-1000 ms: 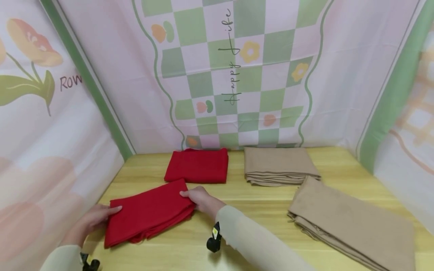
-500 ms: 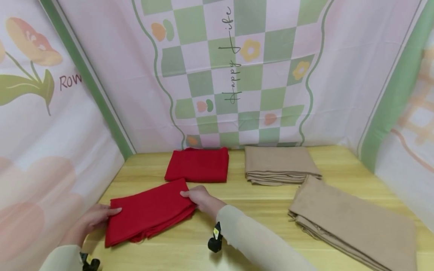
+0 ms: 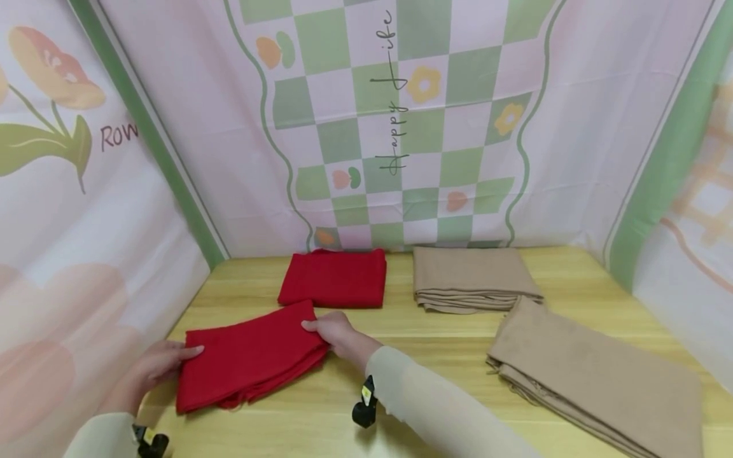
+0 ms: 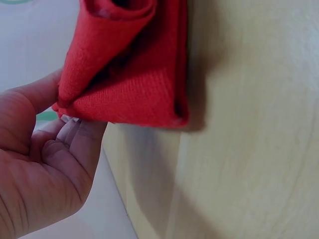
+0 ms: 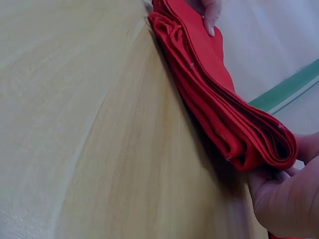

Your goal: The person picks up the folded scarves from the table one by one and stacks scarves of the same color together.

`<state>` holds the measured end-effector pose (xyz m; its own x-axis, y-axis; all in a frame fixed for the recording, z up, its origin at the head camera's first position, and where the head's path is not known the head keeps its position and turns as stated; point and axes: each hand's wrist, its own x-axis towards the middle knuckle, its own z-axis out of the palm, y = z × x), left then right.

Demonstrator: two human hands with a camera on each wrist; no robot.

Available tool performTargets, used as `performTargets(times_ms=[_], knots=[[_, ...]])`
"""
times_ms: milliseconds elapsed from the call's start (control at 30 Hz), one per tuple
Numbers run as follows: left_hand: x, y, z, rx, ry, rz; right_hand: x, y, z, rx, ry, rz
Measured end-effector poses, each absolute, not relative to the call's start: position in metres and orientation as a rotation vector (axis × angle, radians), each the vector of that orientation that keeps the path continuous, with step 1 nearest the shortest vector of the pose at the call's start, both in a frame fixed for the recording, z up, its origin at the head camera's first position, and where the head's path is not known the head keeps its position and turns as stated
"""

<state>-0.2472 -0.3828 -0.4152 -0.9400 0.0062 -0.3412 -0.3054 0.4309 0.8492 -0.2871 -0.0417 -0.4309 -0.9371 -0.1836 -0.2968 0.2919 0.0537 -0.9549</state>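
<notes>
A folded red cloth (image 3: 249,356) lies at an angle at the front left of the table, its loose layered edges facing the near side. My left hand (image 3: 163,364) pinches its left end, thumb on top and fingers beneath; the left wrist view shows the folded corner of the cloth (image 4: 134,89) between thumb and fingers. At the other end, my right hand (image 3: 338,334) grips the cloth the same way, thumb over the top. In the right wrist view the stacked layers of the cloth (image 5: 219,109) run between both hands.
Behind it sits a second folded red cloth (image 3: 333,280) near the back edge. A folded beige cloth (image 3: 472,273) lies to its right, and a larger beige one (image 3: 601,381) lies slanted at the front right. Printed fabric walls (image 3: 424,127) enclose the wooden table (image 3: 435,375).
Both hands keep their hold on the red cloth. Its left end has shifted very slightly away from the near edge; the other cloths stay where they were.
</notes>
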Motion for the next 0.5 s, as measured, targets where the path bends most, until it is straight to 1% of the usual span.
performTargets(times_ms=[500], knots=[[-0.251, -0.376, -0.401, -0.235, 2.412, 1.523, -0.28, -0.042, -0.421, 0.044, 1.947, -2.025]])
